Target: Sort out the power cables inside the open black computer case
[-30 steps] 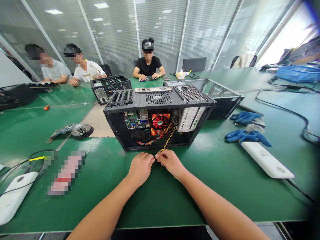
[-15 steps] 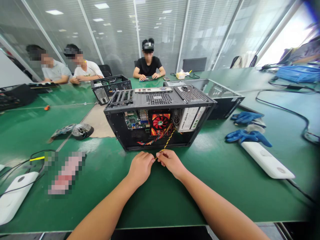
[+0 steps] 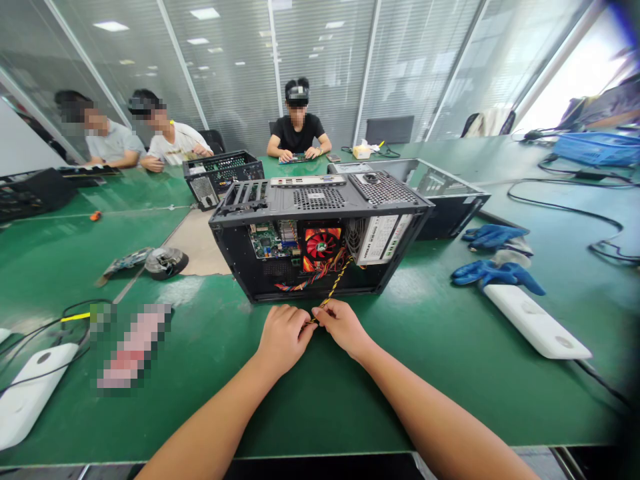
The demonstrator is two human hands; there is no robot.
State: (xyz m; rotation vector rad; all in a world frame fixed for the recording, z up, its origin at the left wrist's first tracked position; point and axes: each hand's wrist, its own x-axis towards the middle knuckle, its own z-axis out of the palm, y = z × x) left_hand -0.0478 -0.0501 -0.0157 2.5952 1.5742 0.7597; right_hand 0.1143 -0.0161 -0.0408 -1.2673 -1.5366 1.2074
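Note:
A twisted yellow-and-black cable (image 3: 340,278) runs out of an open computer case (image 3: 320,207) toward me. My left hand (image 3: 286,337) pinches it near its free end, which is mostly hidden by the fingers. Close beside, my right hand (image 3: 342,325) is closed on the same cable a little nearer the case. Inside the case, which lies on its side, are a red fan (image 3: 321,247), a green motherboard (image 3: 265,240), a power supply (image 3: 384,239) with a white label, and a bundle of coloured wires (image 3: 303,283).
Blue gloves (image 3: 497,274) and a white power strip (image 3: 537,321) lie to the right. At left are another power strip (image 3: 37,390), a roll of tape (image 3: 166,263) and a blurred pink item (image 3: 133,347). Other cases (image 3: 223,175) and several people (image 3: 299,130) are across the green table (image 3: 320,407).
My left hand's fingers have shifted slightly along the cable, and more of it shows between my hands. At the far left, a co-worker's hands have moved apart.

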